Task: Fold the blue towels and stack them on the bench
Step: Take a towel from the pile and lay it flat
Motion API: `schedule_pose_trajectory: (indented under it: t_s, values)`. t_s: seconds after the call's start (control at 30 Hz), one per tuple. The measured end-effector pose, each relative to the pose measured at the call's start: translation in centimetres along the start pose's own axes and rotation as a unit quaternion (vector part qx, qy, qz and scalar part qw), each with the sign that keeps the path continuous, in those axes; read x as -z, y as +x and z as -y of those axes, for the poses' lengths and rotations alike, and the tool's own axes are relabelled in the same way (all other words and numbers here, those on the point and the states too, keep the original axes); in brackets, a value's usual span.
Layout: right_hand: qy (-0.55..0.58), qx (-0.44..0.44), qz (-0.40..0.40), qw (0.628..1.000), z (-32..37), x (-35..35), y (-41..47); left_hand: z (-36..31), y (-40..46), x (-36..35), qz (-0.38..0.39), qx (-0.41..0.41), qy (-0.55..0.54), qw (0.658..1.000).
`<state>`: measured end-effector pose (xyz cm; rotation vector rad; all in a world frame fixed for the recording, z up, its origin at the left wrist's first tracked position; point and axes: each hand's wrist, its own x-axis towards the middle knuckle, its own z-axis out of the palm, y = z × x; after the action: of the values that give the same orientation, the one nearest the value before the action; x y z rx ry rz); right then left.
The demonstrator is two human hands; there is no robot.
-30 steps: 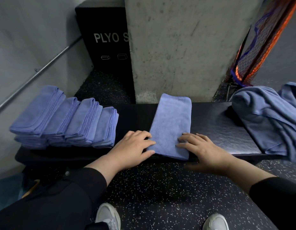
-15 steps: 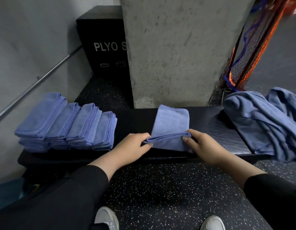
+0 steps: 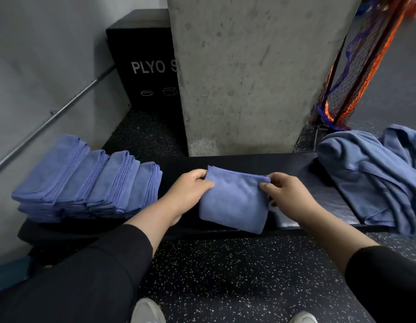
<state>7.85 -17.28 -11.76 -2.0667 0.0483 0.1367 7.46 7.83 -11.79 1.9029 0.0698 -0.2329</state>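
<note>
Blue towel (image 3: 233,201) lies folded, stitched edge away, roughly square, left hand (image 3: 190,192) and right hand (image 3: 287,194) pinching its far corners. Black bench (image 3: 295,166) fronts a concrete pillar (image 3: 260,73).

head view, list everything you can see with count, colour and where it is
folded blue microfibre towel: one, blue, middle of the bench, pinched at its far corners by both hands
leaning piles of folded blue towels: four piles overlapping in a row, blue, left end of the bench
heap of unfolded blue towels: one heap, number unclear, blue, right end of the bench, draping over its edge
black padded bench: one, black, across the middle
grey concrete pillar: one, grey, behind the bench
black plyo box: one, black with white lettering, behind left
orange and blue netting: one bundle, upper right
metal wall rail: one, grey, left wall
left hand: holds the towel's left corner
right hand: holds the right corner
</note>
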Motion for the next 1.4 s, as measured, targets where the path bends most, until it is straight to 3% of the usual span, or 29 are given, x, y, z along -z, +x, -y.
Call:
schedule_pose_trajectory:
  t_s: [0.13, 0.2, 0.3, 0.4, 0.47, 0.57, 0.63, 0.7, 0.77, 0.9, 1.0, 1.07, 1.17, 1.23, 1.4]
  values:
    - [-0.036, -0.017, -0.033, 0.999, -1.2, -0.6, 3.1, 0.3, 2.2, -0.4, 0.001, 0.008, 0.044, 0.999]
    - [-0.087, -0.031, -0.038, 0.995, -2.3, -1.1, 4.5, 1.2, 3.2, -0.6, -0.01, 0.001, 0.151, 0.988]
    - [-0.213, -0.048, -0.065, 0.974, -3.8, -1.8, 5.2, 2.6, 3.9, -1.0, -0.022, -0.021, 0.338, 0.941]
    - [-0.293, 0.016, -0.12, 0.948, -3.8, -2.2, 4.6, 3.1, 3.9, -1.0, -0.051, -0.107, 0.401, 0.908]
    - [-0.297, 0.129, -0.132, 0.937, -2.8, -2.6, 3.9, 2.9, 3.8, -0.9, -0.039, -0.179, 0.416, 0.891]
    - [-0.292, 0.243, -0.077, 0.922, -2.0, -3.7, 2.4, 3.2, 3.6, -1.5, 0.048, -0.213, 0.48, 0.85]
    - [-0.348, 0.204, 0.026, 0.915, -2.9, -4.5, 1.5, 4.1, 3.4, -1.9, 0.105, -0.185, 0.513, 0.831]
    - [-0.414, 0.14, 0.127, 0.891, -4.4, -4.6, 0.9, 4.8, 3.2, -1.9, 0.13, -0.163, 0.518, 0.829]
    - [-0.429, 0.13, 0.155, 0.88, -5.4, -3.9, 1.1, 5.3, 3.1, -1.6, 0.136, -0.158, 0.516, 0.831]
    - [-0.41, 0.138, 0.13, 0.892, -5.9, -2.5, 1.7, 5.7, 3.0, -0.9, 0.123, -0.156, 0.514, 0.835]
    - [-0.359, 0.248, 0.051, 0.898, -5.8, -1.8, 1.0, 6.0, 2.7, -0.6, 0.066, -0.21, 0.509, 0.832]
    - [-0.337, 0.309, 0.058, 0.887, -5.9, -1.5, 0.4, 6.0, 2.3, -0.4, 0.045, -0.257, 0.484, 0.836]
    - [-0.373, 0.305, 0.117, 0.868, -6.4, -1.7, -0.5, 5.8, 1.6, -0.2, 0.08, -0.268, 0.469, 0.838]
    - [-0.385, 0.301, 0.111, 0.865, -6.6, -2.0, -0.6, 5.8, 1.2, -0.1, 0.104, -0.26, 0.478, 0.832]
    - [-0.316, 0.281, 0.055, 0.904, -5.1, -1.8, -0.5, 5.9, 0.8, 0.0, 0.101, -0.271, 0.472, 0.833]
